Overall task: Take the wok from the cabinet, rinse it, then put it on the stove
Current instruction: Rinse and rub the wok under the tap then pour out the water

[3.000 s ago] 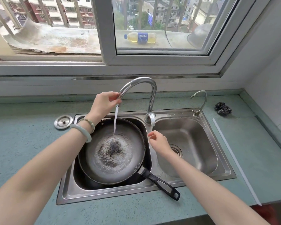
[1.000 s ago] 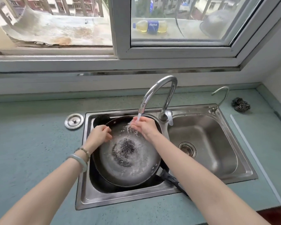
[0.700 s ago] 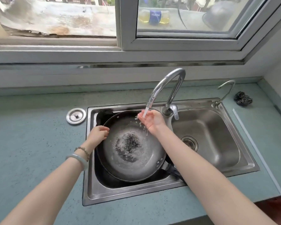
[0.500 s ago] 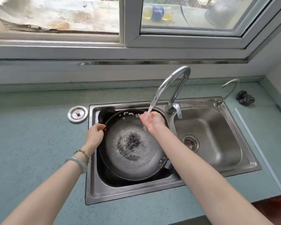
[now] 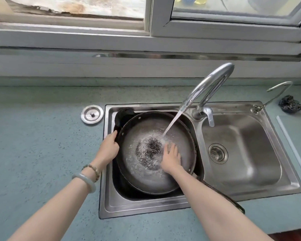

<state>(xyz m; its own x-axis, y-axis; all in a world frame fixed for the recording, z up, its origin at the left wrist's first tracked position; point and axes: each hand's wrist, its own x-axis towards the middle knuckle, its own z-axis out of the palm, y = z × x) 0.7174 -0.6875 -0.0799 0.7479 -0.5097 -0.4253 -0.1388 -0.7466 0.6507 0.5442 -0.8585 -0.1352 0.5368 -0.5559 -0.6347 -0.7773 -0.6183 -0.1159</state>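
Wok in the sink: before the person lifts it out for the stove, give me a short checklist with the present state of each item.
1. Left hand grips the wok rim: ok.
2. Right hand off the inside and on the long handle: not ok, it lies flat in the wok and the handle is free.
3. Tap off: not ok, water runs into the wok.
4. Dark patch in the middle rinsed away: not ok, it shows.
5. Water tipped out: not ok, water is splashing inside.
6. Stove ready: cannot tell, out of view.
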